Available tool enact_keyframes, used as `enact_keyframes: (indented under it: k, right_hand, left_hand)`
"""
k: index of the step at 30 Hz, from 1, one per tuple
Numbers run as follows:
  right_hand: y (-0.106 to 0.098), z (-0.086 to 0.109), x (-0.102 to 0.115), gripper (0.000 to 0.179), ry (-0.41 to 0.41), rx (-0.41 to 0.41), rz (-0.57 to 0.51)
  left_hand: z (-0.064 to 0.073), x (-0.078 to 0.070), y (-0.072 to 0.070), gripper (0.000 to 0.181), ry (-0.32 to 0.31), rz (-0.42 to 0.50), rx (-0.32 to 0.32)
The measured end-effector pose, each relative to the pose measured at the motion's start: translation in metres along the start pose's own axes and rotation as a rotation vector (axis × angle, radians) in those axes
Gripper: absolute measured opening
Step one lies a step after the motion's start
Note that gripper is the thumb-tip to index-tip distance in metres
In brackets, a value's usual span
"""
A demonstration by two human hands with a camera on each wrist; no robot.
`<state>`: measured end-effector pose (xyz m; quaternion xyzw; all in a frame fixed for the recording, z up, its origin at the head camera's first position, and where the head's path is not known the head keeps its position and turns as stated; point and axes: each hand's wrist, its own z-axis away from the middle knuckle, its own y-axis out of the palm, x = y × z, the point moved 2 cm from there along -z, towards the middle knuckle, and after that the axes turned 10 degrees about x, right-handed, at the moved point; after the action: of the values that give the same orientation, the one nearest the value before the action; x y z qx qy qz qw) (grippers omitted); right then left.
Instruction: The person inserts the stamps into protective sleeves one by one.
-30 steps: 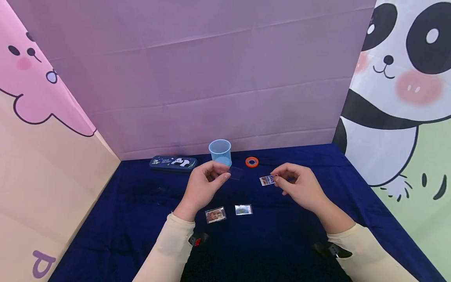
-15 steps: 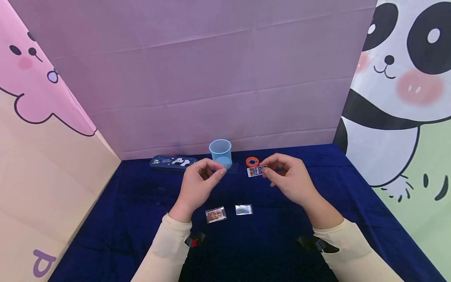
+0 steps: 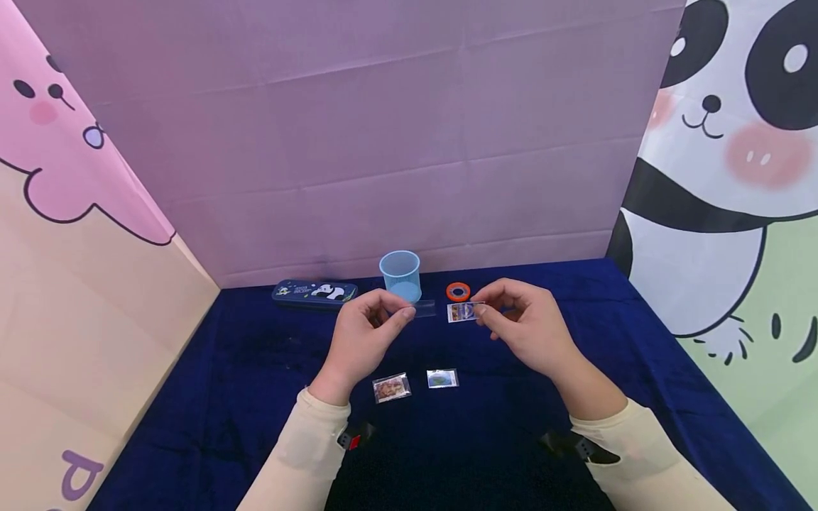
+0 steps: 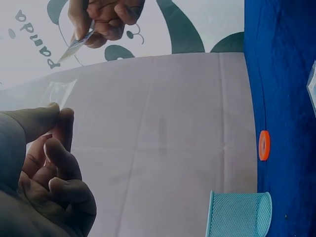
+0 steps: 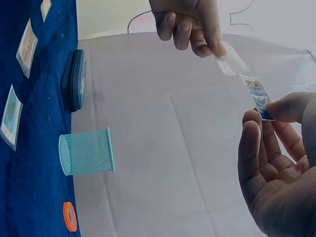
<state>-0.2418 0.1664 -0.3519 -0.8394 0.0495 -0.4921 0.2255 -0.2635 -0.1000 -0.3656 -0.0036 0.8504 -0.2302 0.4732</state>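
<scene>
Between thumb and forefinger my left hand (image 3: 364,339) pinches a small clear plastic sleeve (image 3: 424,309), held up above the table. My right hand (image 3: 529,328) pinches a small printed stamp (image 3: 460,312) with a white border by its right end. In the right wrist view the stamp's free end (image 5: 251,83) is close to the mouth end of the sleeve (image 5: 234,60); in the head view a narrow gap shows between them. Nearer me on the table lie two sleeved stamps, a brown one (image 3: 391,388) and a blue-green one (image 3: 442,378).
A light blue mesh pen cup (image 3: 400,268) stands at the back, behind the left fingertips. To its left lies a dark blue panda pencil case (image 3: 313,291), to its right an orange tape roll (image 3: 458,292). Dark blue cloth (image 3: 255,397) covers the table.
My right hand has moved left and slightly up, bringing the stamp nearer the sleeve. My left hand has shifted slightly left, and the sleeve has changed its tilt.
</scene>
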Motion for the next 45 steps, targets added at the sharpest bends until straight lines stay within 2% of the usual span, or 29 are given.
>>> enact_keyframes:
  k: [10, 21, 33, 45]
  right_hand:
    - [0.0032, 0.0003, 0.0032, 0.007, -0.033, -0.062, -0.036]
    - [0.0050, 0.0001, 0.0026, 0.007, -0.021, -0.115, -0.004]
    - [0.0064, 0.0015, -0.0007, 0.006, -0.005, -0.111, 0.053]
    - [0.0091, 0.0012, -0.0009, 0.005, 0.017, -0.069, 0.092]
  left_hand:
    - [0.0023, -0.0030, 0.0033, 0.017, -0.031, 0.005, 0.022]
    - [0.0012, -0.0023, 0.0061, 0.024, -0.036, -0.017, 0.073]
    - [0.0007, -0.0009, 0.0071, 0.028, -0.038, -0.020, 0.096]
    - [0.0010, 0.0001, 0.0084, 0.028, -0.051, -0.030, 0.093]
